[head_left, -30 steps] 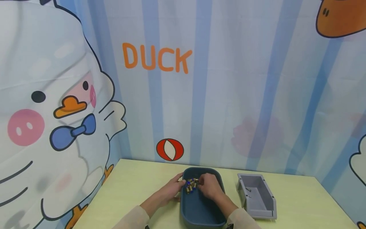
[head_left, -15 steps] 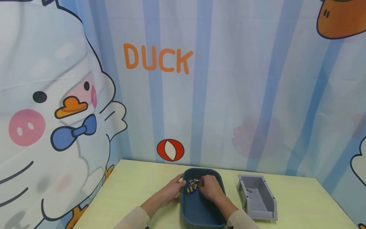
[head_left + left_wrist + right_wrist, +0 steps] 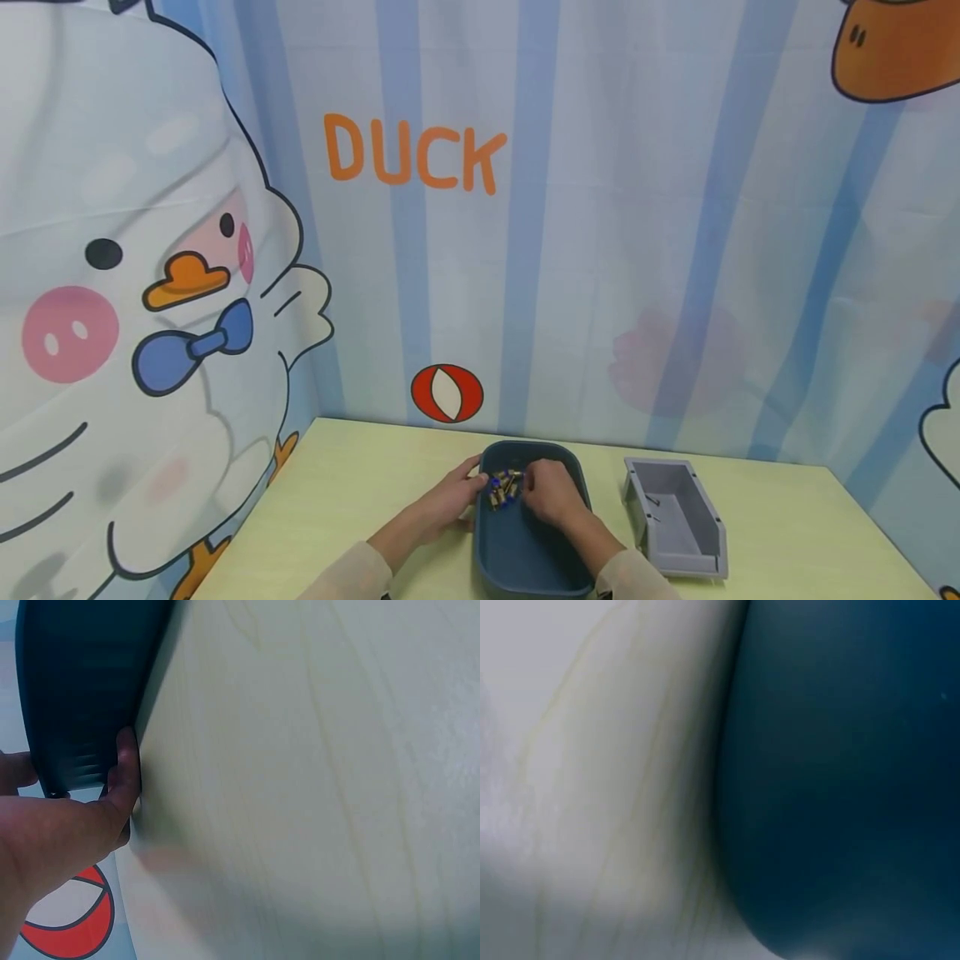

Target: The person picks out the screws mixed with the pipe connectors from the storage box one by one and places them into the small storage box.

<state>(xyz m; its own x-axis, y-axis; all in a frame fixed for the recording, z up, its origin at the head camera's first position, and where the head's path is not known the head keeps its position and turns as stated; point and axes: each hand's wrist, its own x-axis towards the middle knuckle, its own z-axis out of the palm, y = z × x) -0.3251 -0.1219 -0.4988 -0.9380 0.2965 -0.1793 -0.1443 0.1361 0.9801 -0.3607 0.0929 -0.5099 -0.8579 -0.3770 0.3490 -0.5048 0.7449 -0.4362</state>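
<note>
A dark blue-green plastic basin (image 3: 525, 550) rests on the table in front of me. My left hand (image 3: 447, 500) grips its left side, thumb at the rim. In the left wrist view the fingers (image 3: 126, 769) curl against the basin's outer wall. Small brass-coloured pieces with blue parts (image 3: 504, 490) lie heaped inside, toward the far left. My right hand (image 3: 553, 492) reaches into the basin with bent fingers, right beside the heap. Its fingertips are hidden, and I cannot tell whether they pinch a piece. The right wrist view shows only the basin wall (image 3: 817, 787) and tabletop.
To the right of the basin stands a grey open-front bin (image 3: 678, 525) with a few small, thin dark pieces (image 3: 652, 499) inside. The pale wood-grain table (image 3: 360, 467) ends at a printed curtain (image 3: 585, 250) behind it.
My right hand has shifted very slightly right from a second ago and stays at the heap. A small piece showing by its fingertips half a second ago is now hidden. The left hand keeps its grip.
</note>
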